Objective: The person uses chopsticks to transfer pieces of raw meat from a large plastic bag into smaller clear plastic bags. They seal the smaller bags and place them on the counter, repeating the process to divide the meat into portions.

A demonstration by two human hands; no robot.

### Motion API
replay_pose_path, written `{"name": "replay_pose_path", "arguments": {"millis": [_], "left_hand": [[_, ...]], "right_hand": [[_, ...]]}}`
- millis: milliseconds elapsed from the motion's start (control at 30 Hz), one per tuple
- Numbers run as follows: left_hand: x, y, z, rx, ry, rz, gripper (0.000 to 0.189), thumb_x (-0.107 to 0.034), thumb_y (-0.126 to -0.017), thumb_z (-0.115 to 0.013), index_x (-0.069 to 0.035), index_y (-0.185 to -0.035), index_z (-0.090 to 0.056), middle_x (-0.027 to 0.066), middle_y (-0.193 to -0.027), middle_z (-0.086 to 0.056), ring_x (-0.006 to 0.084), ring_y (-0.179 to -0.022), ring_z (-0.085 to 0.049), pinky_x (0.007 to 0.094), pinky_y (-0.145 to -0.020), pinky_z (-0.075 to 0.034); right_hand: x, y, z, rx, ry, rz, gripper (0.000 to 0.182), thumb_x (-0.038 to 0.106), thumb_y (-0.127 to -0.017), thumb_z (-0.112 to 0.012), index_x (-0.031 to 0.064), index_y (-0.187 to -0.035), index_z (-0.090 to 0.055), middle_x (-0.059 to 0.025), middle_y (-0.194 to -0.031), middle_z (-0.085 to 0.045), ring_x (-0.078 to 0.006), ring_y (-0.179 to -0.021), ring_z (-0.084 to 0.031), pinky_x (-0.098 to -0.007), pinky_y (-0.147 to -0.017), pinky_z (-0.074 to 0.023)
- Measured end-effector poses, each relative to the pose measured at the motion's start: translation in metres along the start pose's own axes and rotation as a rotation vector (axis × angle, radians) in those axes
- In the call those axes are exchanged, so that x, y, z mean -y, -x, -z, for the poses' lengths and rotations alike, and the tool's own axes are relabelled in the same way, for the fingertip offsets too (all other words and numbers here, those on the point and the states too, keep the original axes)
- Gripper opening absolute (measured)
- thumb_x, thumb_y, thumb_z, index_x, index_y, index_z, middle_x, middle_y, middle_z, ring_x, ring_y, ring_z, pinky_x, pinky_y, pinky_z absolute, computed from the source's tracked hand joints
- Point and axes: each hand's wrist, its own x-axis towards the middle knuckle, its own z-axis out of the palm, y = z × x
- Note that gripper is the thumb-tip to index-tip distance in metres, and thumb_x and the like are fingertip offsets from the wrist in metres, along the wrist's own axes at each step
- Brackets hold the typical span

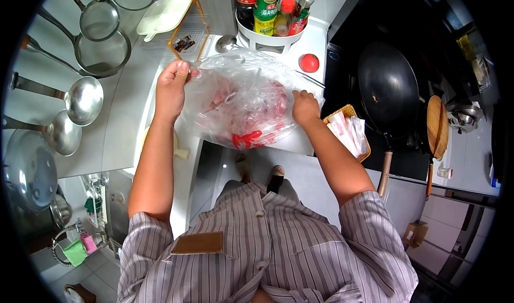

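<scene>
A large clear plastic bag (245, 98) with red print lies on the white counter before me, and pinkish-red raw meat (277, 98) shows through it. My left hand (173, 82) pinches the bag's gathered upper left edge between thumb and fingers. At the bag's right edge is my right hand (306, 105), its fingers curled against the plastic; whether they grip it is hard to tell. Beyond the bag, near its upper right, sits a red tomato (309, 63). A metal spoon (227, 44) lies just behind the bag.
Sauce bottles (265, 10) stand in a round white rack (270, 42) at the back. To the right are a wicker basket (364, 155) of packets and a black wok (387, 90) on the stove. Ladles (84, 101) and strainers (102, 54) hang at left, near a divided plate (166, 16).
</scene>
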Motion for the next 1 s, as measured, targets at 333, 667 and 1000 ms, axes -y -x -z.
{"name": "replay_pose_path", "arguments": {"millis": [333,667,1000], "left_hand": [[-0.020,-0.001,0.019,-0.082,0.030,0.011,0.022,-0.032,-0.098,-0.052,-0.010,-0.093,-0.057,0.0013,-0.087,-0.061,0.0125,-0.086,-0.057,0.0297,-0.082,-0.046],[-0.025,-0.005,0.016,-0.089,0.090,-0.022,0.022,-0.029,-0.097,-0.054,-0.008,-0.093,-0.059,0.0015,-0.087,-0.062,0.0118,-0.085,-0.060,0.0283,-0.082,-0.049],[-0.027,0.004,0.016,-0.089,0.111,0.009,0.023,-0.029,-0.098,-0.052,-0.007,-0.095,-0.059,0.0020,-0.087,-0.062,0.0117,-0.084,-0.059,0.0283,-0.081,-0.050]], "right_hand": [[0.006,-0.004,-0.007,0.411,-0.668,-0.353,0.074,0.031,-0.081,-0.064,0.0060,-0.141,-0.031,-0.0218,-0.115,-0.062,-0.0351,-0.104,-0.061,-0.0441,-0.091,-0.0458],[0.002,-0.014,0.001,0.579,0.055,-0.077,0.068,0.035,-0.075,-0.070,0.0055,-0.131,-0.046,-0.0205,-0.109,-0.065,-0.0333,-0.104,-0.062,-0.0379,-0.090,-0.0480],[0.000,-0.010,-0.035,0.234,-0.346,-0.599,0.055,0.040,-0.073,-0.067,-0.0012,-0.109,-0.062,-0.0196,-0.103,-0.067,-0.0314,-0.098,-0.065,-0.0362,-0.085,-0.0501]]}}
